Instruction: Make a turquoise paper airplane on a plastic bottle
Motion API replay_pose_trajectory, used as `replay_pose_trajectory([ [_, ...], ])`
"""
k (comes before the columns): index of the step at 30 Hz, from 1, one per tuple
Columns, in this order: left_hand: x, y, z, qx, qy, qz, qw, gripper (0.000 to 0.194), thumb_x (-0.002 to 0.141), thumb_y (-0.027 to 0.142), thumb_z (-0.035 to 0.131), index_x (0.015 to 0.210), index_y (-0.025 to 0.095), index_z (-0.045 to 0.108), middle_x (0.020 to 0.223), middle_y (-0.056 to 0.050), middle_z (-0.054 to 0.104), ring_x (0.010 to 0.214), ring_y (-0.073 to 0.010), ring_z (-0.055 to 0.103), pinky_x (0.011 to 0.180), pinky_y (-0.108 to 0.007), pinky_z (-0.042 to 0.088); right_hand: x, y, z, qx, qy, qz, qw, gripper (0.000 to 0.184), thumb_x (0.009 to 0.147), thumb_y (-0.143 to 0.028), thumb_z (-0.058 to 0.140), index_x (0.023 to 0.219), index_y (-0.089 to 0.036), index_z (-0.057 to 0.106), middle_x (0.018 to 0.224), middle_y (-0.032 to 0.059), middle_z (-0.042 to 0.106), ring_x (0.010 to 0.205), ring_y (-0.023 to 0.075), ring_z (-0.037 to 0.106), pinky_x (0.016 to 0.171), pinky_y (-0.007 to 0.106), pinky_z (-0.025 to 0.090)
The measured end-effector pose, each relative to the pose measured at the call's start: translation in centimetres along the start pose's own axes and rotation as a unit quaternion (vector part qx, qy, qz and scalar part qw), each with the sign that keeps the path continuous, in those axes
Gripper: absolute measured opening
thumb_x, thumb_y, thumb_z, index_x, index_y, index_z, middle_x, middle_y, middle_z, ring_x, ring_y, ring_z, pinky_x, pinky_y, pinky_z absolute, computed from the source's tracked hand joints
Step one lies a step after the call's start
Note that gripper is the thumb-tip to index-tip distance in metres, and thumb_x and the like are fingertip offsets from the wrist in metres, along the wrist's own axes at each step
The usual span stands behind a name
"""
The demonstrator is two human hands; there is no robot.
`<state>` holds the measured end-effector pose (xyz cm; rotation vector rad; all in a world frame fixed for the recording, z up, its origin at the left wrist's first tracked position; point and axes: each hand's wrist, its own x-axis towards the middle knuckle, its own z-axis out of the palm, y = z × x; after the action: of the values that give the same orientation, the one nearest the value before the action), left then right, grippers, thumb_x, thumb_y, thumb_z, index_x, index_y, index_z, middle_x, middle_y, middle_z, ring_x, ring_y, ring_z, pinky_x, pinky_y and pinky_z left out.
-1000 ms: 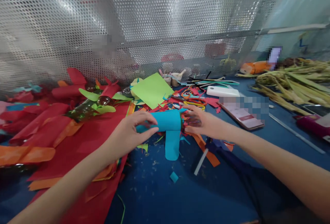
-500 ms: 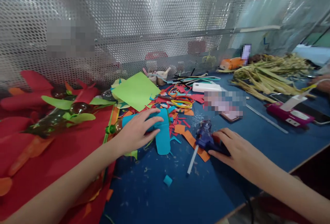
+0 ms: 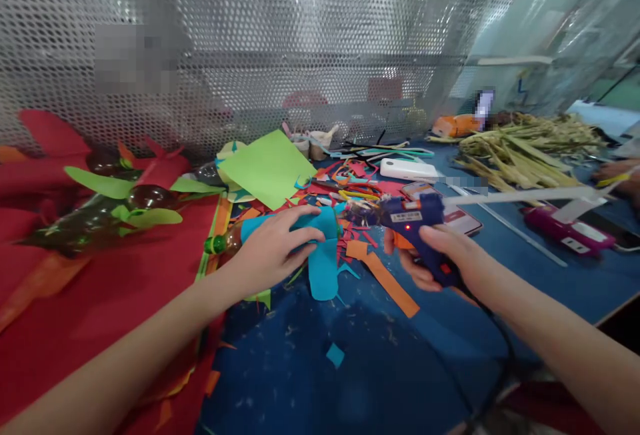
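My left hand [image 3: 283, 241] is wrapped over a plastic bottle [image 3: 233, 240] that lies on its side, its green cap to the left. Blue paper [image 3: 324, 268] covers the bottle's body, and one rounded flap of it hangs toward me. In my right hand [image 3: 440, 258] is a dark blue glue gun [image 3: 413, 218], gripped by its handle. The gun's nozzle points left, close to the bottle's right end; whether they touch, I cannot tell. A long white glue stick [image 3: 520, 197] sticks out of its back, and a red light glows on its side.
Paper scraps and an orange strip [image 3: 393, 283] lie around the bottle. Behind are a green sheet [image 3: 270, 169], a white device [image 3: 409, 169] and a phone [image 3: 463, 221]. Decorated bottles [image 3: 150, 196] stand left on red paper. Dried stalks [image 3: 520, 155] and a purple power strip [image 3: 570, 229] lie right.
My right hand has lifted the glue gun off the table, turned it and brought its nozzle toward the bottle's right end. My left hand stays on the bottle.
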<state>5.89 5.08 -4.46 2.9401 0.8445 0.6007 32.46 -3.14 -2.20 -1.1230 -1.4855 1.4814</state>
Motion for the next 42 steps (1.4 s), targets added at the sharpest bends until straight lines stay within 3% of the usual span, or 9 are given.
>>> replay_pose_trajectory([
  [2, 0.0, 0.0, 0.0, 0.001, -0.003, -0.006, 1.0, 0.02, 0.093, 0.021, 0.043, 0.1, 0.022, 0.062, 0.134, -0.013, 0.048, 0.118, -0.0269, 0.052, 0.091, -0.045, 0.047, 0.8, 0.4, -0.2, -0.039, 0.005, -0.006, 0.999, 0.034, 0.085, -0.054, 0.051, 0.082, -0.02, 0.055, 0.05, -0.0067, 0.04, 0.04, 0.0086, 0.034, 0.04, 0.024, 0.028],
  [8, 0.1, 0.0, 0.2, 0.006, -0.006, 0.001, 1.0, 0.023, 0.094, 0.02, 0.043, 0.103, 0.024, 0.063, 0.134, -0.012, 0.048, 0.117, -0.0267, 0.053, 0.091, -0.045, 0.047, 0.6, 1.9, -0.8, -0.105, 0.069, 0.004, 0.992, 0.042, 0.09, -0.056, 0.043, 0.08, -0.018, 0.057, 0.049, -0.0066, 0.042, 0.04, 0.0083, 0.042, 0.041, 0.021, 0.037],
  [12, 0.4, -0.1, 0.4, -0.002, 0.013, 0.014, 1.0, 0.021, 0.092, 0.02, 0.046, 0.098, 0.024, 0.066, 0.129, -0.013, 0.051, 0.114, -0.0278, 0.055, 0.089, -0.044, 0.048, 0.5, 2.0, -0.7, -0.18, 0.058, 0.001, 0.982, 0.041, 0.088, -0.057, 0.046, 0.077, -0.019, 0.057, 0.047, -0.0063, 0.045, 0.038, 0.0092, 0.046, 0.037, 0.02, 0.037],
  [17, 0.6, -0.2, 0.5, -0.026, 0.016, 0.009, 0.999, 0.02, 0.09, 0.019, 0.047, 0.091, 0.024, 0.066, 0.128, -0.01, 0.051, 0.111, -0.0252, 0.056, 0.088, -0.04, 0.048, 0.4, 2.2, -0.6, -0.279, 0.045, -0.097, 0.954, 0.027, 0.092, -0.044, 0.047, 0.079, -0.022, 0.056, 0.052, -0.006, 0.051, 0.041, 0.0092, 0.05, 0.039, 0.02, 0.041],
  [22, 0.6, 0.0, 0.4, -0.035, 0.011, -0.009, 0.999, 0.017, 0.091, 0.019, 0.046, 0.096, 0.022, 0.061, 0.128, -0.009, 0.051, 0.115, -0.025, 0.053, 0.095, -0.039, 0.045, 0.1, 2.4, -0.3, -0.364, 0.059, -0.147, 0.918, 0.034, 0.093, -0.038, 0.046, 0.063, -0.023, 0.05, 0.046, -0.0064, 0.055, 0.038, 0.0097, 0.052, 0.037, 0.019, 0.041],
  [31, 0.5, -0.3, 0.5, -0.031, 0.015, 0.013, 0.999, 0.017, 0.089, 0.023, 0.051, 0.099, 0.024, 0.065, 0.129, -0.01, 0.05, 0.114, -0.0286, 0.055, 0.096, -0.042, 0.045, 0.3, 1.8, -0.3, -0.378, 0.077, -0.172, 0.906, 0.022, 0.094, -0.037, 0.045, 0.076, -0.026, 0.054, 0.052, -0.0068, 0.054, 0.043, 0.0117, 0.05, 0.039, 0.021, 0.041],
  [42, 0.6, 0.0, 0.6, -0.025, 0.029, -0.005, 0.999, 0.02, 0.09, 0.023, 0.047, 0.091, 0.026, 0.066, 0.127, -0.008, 0.054, 0.116, -0.0258, 0.055, 0.093, -0.042, 0.048, 0.5, 2.3, 0.0, -0.366, 0.054, -0.145, 0.918, 0.042, 0.093, -0.042, 0.044, 0.055, -0.025, 0.048, 0.042, -0.0057, 0.055, 0.036, 0.0125, 0.051, 0.036, 0.023, 0.039],
])
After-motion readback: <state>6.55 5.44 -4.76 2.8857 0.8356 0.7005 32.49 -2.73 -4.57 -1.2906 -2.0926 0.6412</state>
